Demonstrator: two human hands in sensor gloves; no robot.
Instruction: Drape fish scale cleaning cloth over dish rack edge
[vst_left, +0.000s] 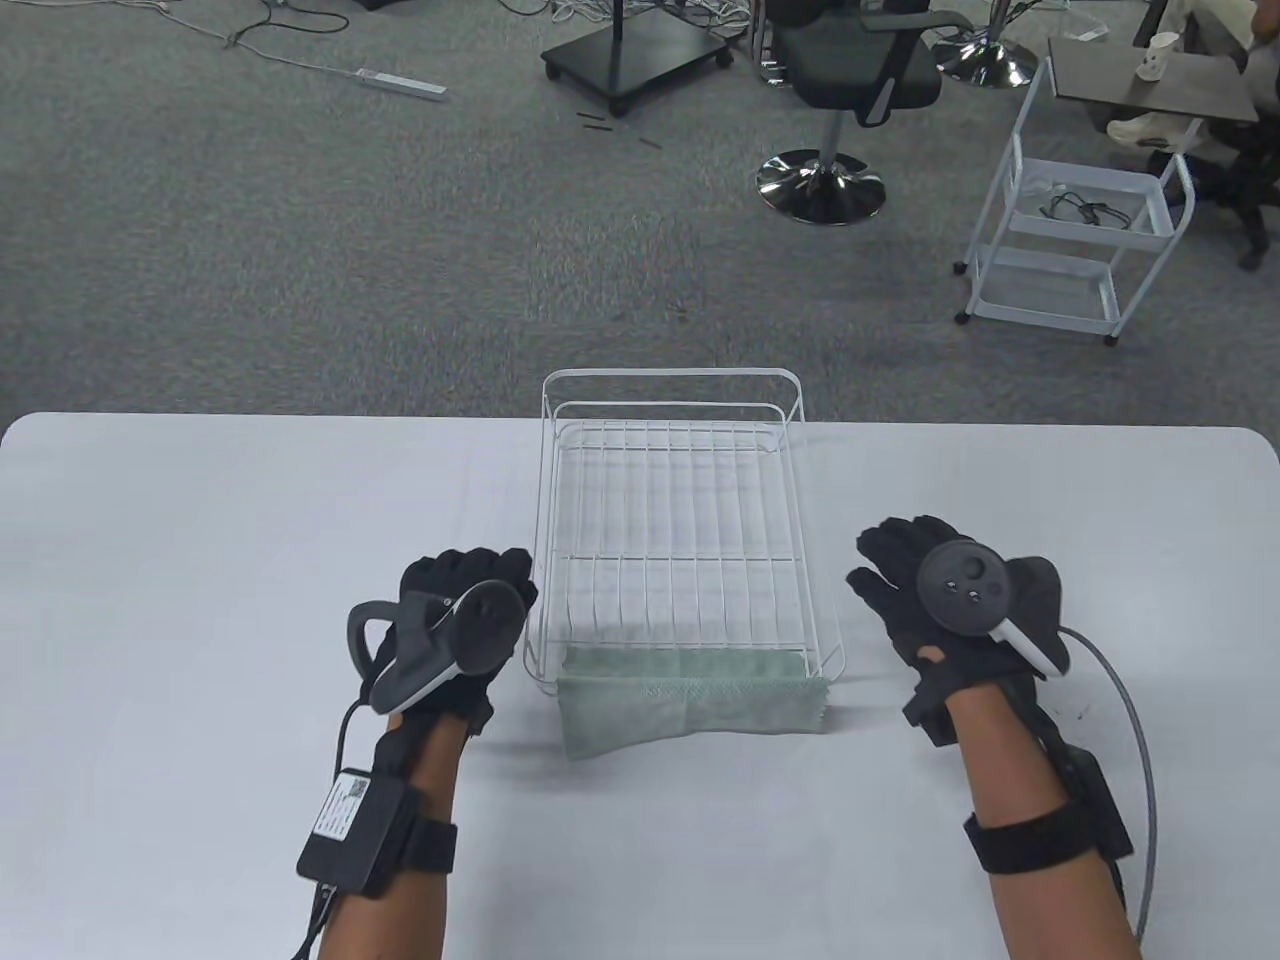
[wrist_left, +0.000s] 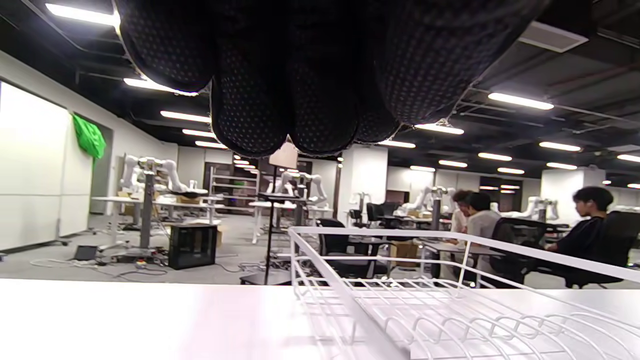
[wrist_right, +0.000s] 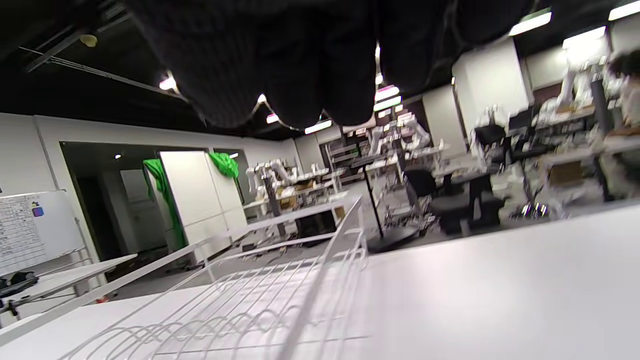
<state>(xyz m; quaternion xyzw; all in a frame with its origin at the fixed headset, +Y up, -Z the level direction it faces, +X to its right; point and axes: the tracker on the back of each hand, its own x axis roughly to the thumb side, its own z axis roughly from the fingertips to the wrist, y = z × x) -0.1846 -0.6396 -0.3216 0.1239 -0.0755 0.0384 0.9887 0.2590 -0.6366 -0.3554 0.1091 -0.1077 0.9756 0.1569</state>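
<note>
Already the green cleaning cloth (vst_left: 690, 700) hangs over the near edge of the white wire dish rack (vst_left: 680, 520), one part lying inside the rack along that edge and the rest falling outside onto the tabletop (vst_left: 200, 560), where its lower corner spreads a little toward the rack's left side. Judging from that, the draping step looks done or nearly so, and what is left would be a check on how it sits: the fold appears uneven, longer on the rack's left than its right, so any next move would call for a light tug to square it, or simply for the hands to draw away.

The left hand (vst_left: 455, 625) hovers just beside the rack's left wall, near the front corner, fingers curled loosely together and holding nothing. The right hand (vst_left: 930, 600) is a little farther off the rack's right wall, fingers spread and empty. Neither touches the cloth or the rack; the cloth lies between them, slightly nearer the person than both palms.

The wrist views show only dark fingertips above the rack's wires, and the cloth is out of their sight.
</note>
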